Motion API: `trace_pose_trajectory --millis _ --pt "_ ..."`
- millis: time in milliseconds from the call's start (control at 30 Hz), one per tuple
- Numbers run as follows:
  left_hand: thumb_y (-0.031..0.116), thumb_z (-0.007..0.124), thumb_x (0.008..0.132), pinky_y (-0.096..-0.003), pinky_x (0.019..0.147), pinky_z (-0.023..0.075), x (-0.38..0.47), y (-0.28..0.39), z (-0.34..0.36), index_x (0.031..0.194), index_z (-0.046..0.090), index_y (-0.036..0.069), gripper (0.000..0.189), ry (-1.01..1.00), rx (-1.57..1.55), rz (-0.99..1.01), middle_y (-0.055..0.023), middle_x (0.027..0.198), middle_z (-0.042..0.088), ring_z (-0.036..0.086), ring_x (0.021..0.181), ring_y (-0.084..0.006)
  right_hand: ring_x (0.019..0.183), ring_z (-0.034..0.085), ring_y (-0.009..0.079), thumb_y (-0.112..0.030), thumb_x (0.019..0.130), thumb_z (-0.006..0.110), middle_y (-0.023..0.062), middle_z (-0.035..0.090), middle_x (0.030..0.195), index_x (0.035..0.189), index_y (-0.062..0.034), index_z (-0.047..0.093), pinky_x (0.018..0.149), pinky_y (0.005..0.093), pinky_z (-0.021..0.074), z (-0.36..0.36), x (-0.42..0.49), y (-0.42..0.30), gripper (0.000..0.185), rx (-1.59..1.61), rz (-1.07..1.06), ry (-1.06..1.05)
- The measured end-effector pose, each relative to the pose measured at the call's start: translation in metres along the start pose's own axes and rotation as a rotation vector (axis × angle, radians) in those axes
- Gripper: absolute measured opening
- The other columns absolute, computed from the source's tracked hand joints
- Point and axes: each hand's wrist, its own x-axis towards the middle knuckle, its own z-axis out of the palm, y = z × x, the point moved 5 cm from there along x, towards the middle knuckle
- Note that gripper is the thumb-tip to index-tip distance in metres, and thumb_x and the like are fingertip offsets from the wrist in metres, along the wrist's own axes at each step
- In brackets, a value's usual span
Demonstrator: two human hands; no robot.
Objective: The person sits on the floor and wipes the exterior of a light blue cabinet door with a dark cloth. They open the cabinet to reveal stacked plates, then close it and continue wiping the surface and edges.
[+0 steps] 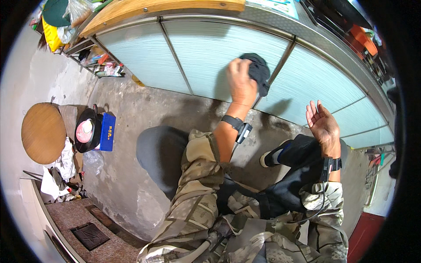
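Note:
My left hand grips a bunched black cloth and presses it against a pale blue-green ribbed panel, beside an upright metal strip between two panels. Some of the cloth hangs down over the strip. My right hand is raised near my right knee, palm up with its fingers apart, in front of the lower part of the right-hand panels. It holds nothing. Both wrists wear black straps with small devices and cables.
Above the panels runs a metal counter edge with a wooden board. At left on the concrete floor are a round wooden stool top, a black wok and a blue box. A cluttered shelf stands at upper left.

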Motion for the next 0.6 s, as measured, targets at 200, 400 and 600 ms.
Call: trace_pose_trajectory --millis 200,400,600 --pt "-0.012 0.062 0.079 -0.0488 0.103 0.0524 0.042 -0.079 -0.105 0.131 0.064 -0.001 0.053 0.556 -0.126 -0.115 -0.0195 0.125 0.055 0.060 0.120 -0.0402 0.128 0.065 0.0319 -0.018 0.112 0.058 0.0157 0.066 0.140 0.134 -0.0045 0.064 0.109 0.0447 0.0559 0.044 -0.016 -0.006 0.027 -0.056 -0.055 -0.139" --pt "0.001 0.087 0.081 -0.0441 0.097 0.0548 0.056 -0.158 -0.120 0.123 0.062 -0.008 0.050 0.419 -0.318 -0.471 -0.0214 0.120 0.060 0.067 0.110 -0.0350 0.125 0.066 0.0320 -0.016 0.111 0.059 0.0163 0.066 0.136 0.134 -0.0039 0.062 0.108 0.0444 0.0567 0.082 -0.023 0.015 0.026 -0.072 -0.010 -0.130" --pt "-0.009 0.074 0.073 -0.0438 0.082 0.0537 -0.013 -0.091 -0.042 0.099 0.060 -0.003 0.031 0.173 -0.067 -0.381 -0.0146 0.107 0.055 0.061 0.092 -0.0318 0.119 0.069 0.0310 -0.016 0.112 0.057 0.0146 0.072 0.125 0.129 -0.0032 0.067 0.105 0.0431 0.0586 0.114 -0.027 0.041 0.023 -0.124 0.073 -0.206"
